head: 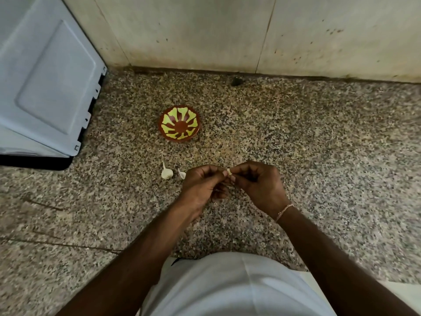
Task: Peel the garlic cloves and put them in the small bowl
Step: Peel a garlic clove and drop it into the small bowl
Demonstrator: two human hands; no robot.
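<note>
Garlic clove sits pinched between the fingertips of both hands, held up off the speckled counter at about the middle of the person's reach. The left hand curls its fingers around the near end, seemingly to steady it, while the right hand nips the far tip with thumb and forefinger, which looks like the start of pulling skin away. Only a pale sliver of the clove shows between them, so I cannot tell how much skin is off.

Just beyond the left hand's knuckles lie two more cloves: a whole clove with its tail up, and a second clove half hidden by the fingers. Keeping them that close probably saves a reach.

Farther out from both hands, toward the wall, stands the small bowl, red with yellow petals, nothing in it yet. To my eye the work has hardly begun.
</note>
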